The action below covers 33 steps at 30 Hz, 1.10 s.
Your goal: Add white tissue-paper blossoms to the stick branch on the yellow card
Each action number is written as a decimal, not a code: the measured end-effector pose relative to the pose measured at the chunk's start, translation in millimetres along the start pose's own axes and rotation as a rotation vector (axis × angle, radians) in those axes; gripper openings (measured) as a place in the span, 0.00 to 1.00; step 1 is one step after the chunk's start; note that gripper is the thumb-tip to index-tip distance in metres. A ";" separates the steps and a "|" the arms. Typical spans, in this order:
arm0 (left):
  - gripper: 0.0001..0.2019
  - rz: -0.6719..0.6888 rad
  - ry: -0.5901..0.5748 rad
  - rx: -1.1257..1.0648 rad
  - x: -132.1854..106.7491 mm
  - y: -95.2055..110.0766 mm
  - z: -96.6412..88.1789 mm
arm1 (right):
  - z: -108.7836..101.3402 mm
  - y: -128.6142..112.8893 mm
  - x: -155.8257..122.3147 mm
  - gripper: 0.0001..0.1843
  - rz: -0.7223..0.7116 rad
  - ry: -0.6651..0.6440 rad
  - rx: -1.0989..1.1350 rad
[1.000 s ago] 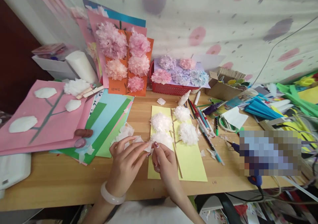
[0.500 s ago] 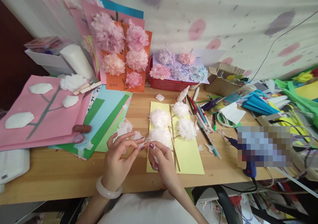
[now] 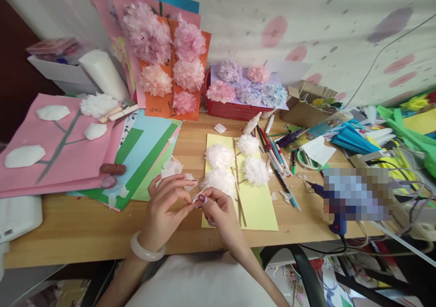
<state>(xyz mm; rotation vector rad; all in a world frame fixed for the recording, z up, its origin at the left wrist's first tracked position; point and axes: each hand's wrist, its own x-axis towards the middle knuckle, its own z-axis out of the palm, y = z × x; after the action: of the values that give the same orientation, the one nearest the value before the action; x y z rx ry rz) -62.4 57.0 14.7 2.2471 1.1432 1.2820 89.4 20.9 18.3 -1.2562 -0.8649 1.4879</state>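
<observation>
Pinched between both my hands is a small piece of white tissue paper (image 3: pixel 195 198), mostly covered by the fingers. My left hand (image 3: pixel 161 209) holds it with thumb and index finger, the other fingers raised and loosely curved. My right hand (image 3: pixel 223 216) is closed on the other side, fingers curled in. Behind and beside the right hand lies a yellow card (image 3: pixel 264 212) with a drawn brown stem and several fluffy white paper flowers (image 3: pixel 256 171). A thin stick (image 3: pixel 241 205) rests on the card. White tissue squares (image 3: pixel 171 167) lie just beyond my left hand.
Coloured sheets (image 3: pixel 136 148) and a pink card (image 3: pixel 78 170) with white paper shapes lie left. Behind stand an orange flower card (image 3: pixel 155 109) and a red basket (image 3: pixel 235 112). Markers (image 3: pixel 276 157), a glue bottle (image 3: pixel 252 123) and a blue glue gun (image 3: pixel 338 225) are right.
The fingertips of both hands have come closer together around the tissue paper. The whole view has shifted slightly, with the table things a little higher in the picture.
</observation>
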 end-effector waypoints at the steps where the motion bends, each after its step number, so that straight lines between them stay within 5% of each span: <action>1: 0.10 0.009 -0.001 0.007 0.1 -0.1 -0.3 | 0.1 0.1 0.2 0.14 0.005 0.004 0.001; 15: 0.06 -0.048 -0.035 -0.086 -2.5 -0.3 -5.1 | 0.5 -0.6 1.3 0.14 0.003 0.027 0.007; 23: 0.07 -0.032 0.053 0.026 2.2 6.0 4.4 | 0.0 3.9 0.3 0.16 -0.174 0.028 -0.217; 33: 0.04 -0.452 0.207 -0.239 -1.1 -0.7 12.1 | -1.4 0.0 3.0 0.18 -0.102 0.156 -0.341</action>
<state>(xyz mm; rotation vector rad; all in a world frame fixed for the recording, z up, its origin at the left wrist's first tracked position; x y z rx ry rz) -53.0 57.9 6.9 1.5966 1.3853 1.3882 90.8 23.7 17.2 -1.5292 -1.0912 1.1763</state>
